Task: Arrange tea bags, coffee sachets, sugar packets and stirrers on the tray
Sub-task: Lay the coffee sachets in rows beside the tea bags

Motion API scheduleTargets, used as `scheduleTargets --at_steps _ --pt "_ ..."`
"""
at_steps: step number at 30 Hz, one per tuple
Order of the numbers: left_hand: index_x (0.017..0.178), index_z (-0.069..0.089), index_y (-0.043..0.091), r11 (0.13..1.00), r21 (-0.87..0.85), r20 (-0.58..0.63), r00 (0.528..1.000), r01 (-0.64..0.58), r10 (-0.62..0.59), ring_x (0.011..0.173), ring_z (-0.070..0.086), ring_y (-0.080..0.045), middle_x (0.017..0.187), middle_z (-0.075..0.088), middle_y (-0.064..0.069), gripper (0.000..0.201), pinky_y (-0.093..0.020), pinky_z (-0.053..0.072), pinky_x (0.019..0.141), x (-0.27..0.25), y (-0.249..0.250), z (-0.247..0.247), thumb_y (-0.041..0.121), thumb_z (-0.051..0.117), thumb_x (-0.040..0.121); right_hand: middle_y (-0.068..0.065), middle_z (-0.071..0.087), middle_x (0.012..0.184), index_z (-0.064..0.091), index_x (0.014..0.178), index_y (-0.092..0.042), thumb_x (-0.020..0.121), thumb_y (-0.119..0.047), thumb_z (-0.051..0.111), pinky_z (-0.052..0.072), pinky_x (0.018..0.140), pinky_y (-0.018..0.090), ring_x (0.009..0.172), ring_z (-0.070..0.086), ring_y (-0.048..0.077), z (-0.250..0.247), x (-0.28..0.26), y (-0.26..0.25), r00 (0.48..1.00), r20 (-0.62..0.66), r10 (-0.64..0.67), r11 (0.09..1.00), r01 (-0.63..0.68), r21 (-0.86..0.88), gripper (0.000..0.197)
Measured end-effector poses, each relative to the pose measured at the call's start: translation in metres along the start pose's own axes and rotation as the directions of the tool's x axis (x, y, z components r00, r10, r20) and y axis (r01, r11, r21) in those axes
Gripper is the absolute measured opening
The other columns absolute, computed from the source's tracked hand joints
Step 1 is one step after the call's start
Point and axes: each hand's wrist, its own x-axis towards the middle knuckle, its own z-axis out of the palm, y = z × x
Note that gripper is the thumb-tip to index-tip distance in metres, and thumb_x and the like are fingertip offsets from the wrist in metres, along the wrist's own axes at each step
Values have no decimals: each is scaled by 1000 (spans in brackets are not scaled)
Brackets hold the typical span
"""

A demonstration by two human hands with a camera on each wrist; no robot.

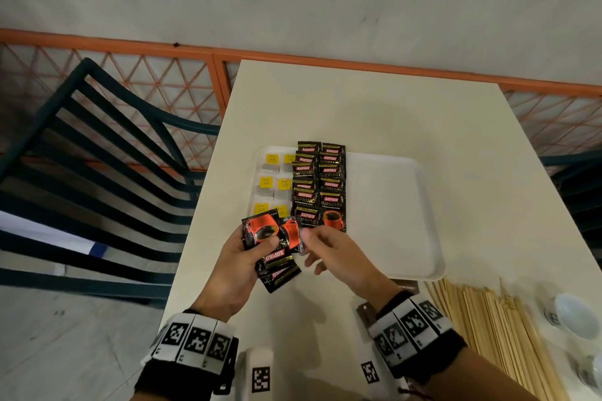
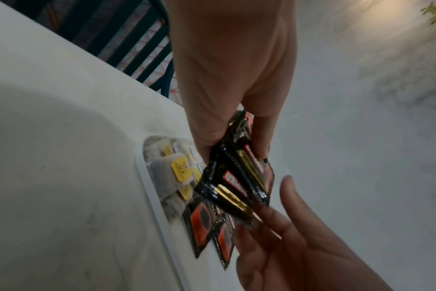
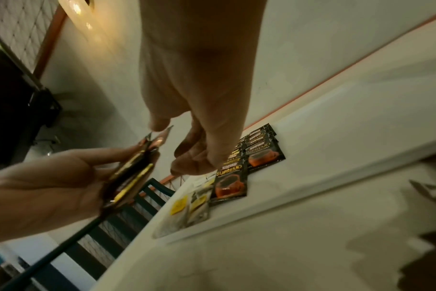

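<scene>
Along the white plastic tray's [image 1: 423,205] left edge, yellow-tagged tea bags [image 1: 266,182] and black coffee sachets [image 1: 321,184] lie arranged; our left hand [image 1: 234,267] grips spare sachets [image 1: 277,247], our right hand [image 1: 332,254] pinches one; wooden stirrers [image 1: 482,319] wait on the table.

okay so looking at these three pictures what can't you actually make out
- How many coffee sachets the left hand holds: they overlap, head view.
- Whether the right hand pinches a sachet: blurred, all views.
- Tea bags' label print: too small.
- Stirrers: cut off by the bottom edge.
- Sugar packets: none identifiable.
</scene>
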Motion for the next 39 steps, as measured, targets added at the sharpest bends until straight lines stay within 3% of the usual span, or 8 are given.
scheduleTargets --at_steps 8,14,17,19,22,26,29,39 --pt "110 59 11 999 -27 11 1000 19 -19 84 69 -20 93 72 -7 23 -28 55 67 4 -9 19 4 53 88 3 64 78 59 88 -7 88 -12 60 53 63 21 66 63 10 -9 -6 2 999 -52 -1 964 15 266 5" --pt "108 59 10 999 -44 -23 1000 11 -12 77 70 -14 87 72 -2 20 -26 56 63 7 -14 16 5 50 91 16 63 99 46 106 -14 88 2 54 59 66 30 64 68 21 -19 -7 1 997 -79 21 890 18 456 25" --pt "106 60 14 999 47 -31 999 -7 9 82 69 -15 88 73 0 22 -27 54 68 8 -13 16 2 51 90 6 61 103 46 120 -29 87 -3 56 57 76 25 81 69 17 -23 -9 4 996 -11 -92 994 93 54 44" --pt "105 61 15 990 135 -29 999 -25 29 89 67 -20 94 72 -4 23 -33 52 77 8 -11 15 3 54 88 -6 57 104 52 118 -28 87 -16 60 50 76 13 89 60 4 -26 -8 8 978 -22 -209 942 195 -274 34" --pt "101 63 16 969 245 7 1000 -20 19 89 68 -18 92 73 -2 21 -29 51 76 8 -11 15 2 57 86 -11 54 98 62 99 -21 86 -25 63 36 72 5 86 48 -3 -32 -5 12 942 -65 -328 854 267 -448 13" --pt "104 63 14 971 239 -23 1000 16 -10 91 68 -21 97 72 -6 21 -31 52 77 7 -18 15 3 56 87 -11 59 82 53 77 -33 85 -20 64 38 66 9 77 52 2 -37 0 23 983 6 -186 925 177 -337 19" --pt "108 61 18 989 142 -108 994 31 -16 93 67 -22 101 70 -7 25 -35 51 80 8 -22 8 3 53 89 2 64 88 56 81 -23 85 -14 63 42 60 15 70 54 6 -45 6 33 989 -135 -62 987 41 -154 13" --pt "109 59 16 999 15 -142 989 51 -49 92 65 -25 99 68 -9 29 -38 51 79 6 -18 -2 -2 54 87 6 63 81 55 86 -13 84 -13 66 46 55 20 57 57 15 -52 31 44 890 -426 161 986 -162 36 11"
